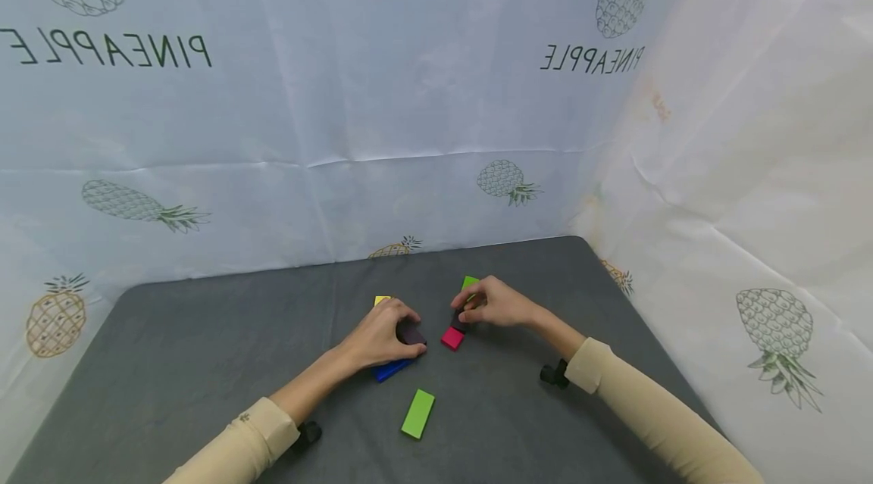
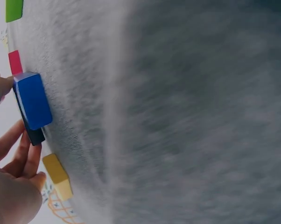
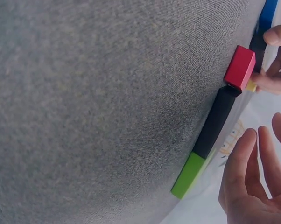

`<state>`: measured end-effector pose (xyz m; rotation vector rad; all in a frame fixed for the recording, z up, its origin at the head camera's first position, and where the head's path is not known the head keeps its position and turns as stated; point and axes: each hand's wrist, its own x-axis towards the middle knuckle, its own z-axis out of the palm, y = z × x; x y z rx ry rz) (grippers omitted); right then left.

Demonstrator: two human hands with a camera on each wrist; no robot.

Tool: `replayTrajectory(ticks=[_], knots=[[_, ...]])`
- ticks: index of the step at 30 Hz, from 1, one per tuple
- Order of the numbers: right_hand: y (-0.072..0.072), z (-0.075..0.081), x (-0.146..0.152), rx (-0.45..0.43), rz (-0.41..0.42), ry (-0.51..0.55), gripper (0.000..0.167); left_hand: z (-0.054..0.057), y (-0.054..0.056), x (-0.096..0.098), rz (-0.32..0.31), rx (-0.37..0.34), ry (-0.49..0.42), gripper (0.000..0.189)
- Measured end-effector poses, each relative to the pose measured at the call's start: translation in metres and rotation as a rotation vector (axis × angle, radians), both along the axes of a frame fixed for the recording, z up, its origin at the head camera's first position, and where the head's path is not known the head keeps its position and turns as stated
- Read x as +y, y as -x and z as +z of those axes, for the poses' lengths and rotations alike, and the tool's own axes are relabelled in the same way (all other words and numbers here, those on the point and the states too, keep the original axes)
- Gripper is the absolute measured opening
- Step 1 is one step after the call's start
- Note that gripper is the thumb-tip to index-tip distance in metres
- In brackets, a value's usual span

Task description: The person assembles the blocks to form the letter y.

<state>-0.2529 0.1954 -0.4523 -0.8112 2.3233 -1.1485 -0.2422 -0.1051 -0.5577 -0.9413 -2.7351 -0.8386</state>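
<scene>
My left hand [image 1: 377, 336] holds a black block [image 1: 410, 332] between thumb and fingers. Right beside that block lies a blue block [image 2: 34, 100], and a yellow block [image 2: 58, 177] is just past the fingers. Over on the right, a red block [image 3: 240, 65], a second black block [image 3: 215, 122] and a green block [image 3: 188, 175] lie end to end in a row. My right hand [image 1: 501, 304] hovers by this row, its fingers loosely bent. In the right wrist view its fingertips are apart from the blocks, with nothing between them.
Another green block [image 1: 418, 414] lies nearer to me on the dark grey table [image 1: 204, 378]. Behind and to the right hangs a pale cloth [image 1: 409, 90] printed with pineapples, meeting the table's far edge.
</scene>
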Motion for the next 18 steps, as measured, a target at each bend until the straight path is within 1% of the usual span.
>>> replayTrajectory(ticks=[9, 14, 17, 18], knots=[[-0.005, 0.0, 0.0, -0.005, 0.001, 0.001, 0.031, 0.003, 0.011, 0.011, -0.01, -0.009, -0.013, 0.041], [-0.006, -0.002, 0.0, 0.002, 0.012, 0.011, 0.031, 0.005, 0.017, 0.02, -0.027, 0.004, -0.054, 0.04], [-0.008, -0.004, -0.001, -0.007, 0.019, 0.019, 0.03, 0.01, 0.018, 0.026, -0.025, -0.003, -0.098, 0.041], [-0.008, -0.005, -0.001, -0.008, 0.023, 0.02, 0.03, 0.014, 0.017, 0.027, -0.026, -0.006, -0.107, 0.041]])
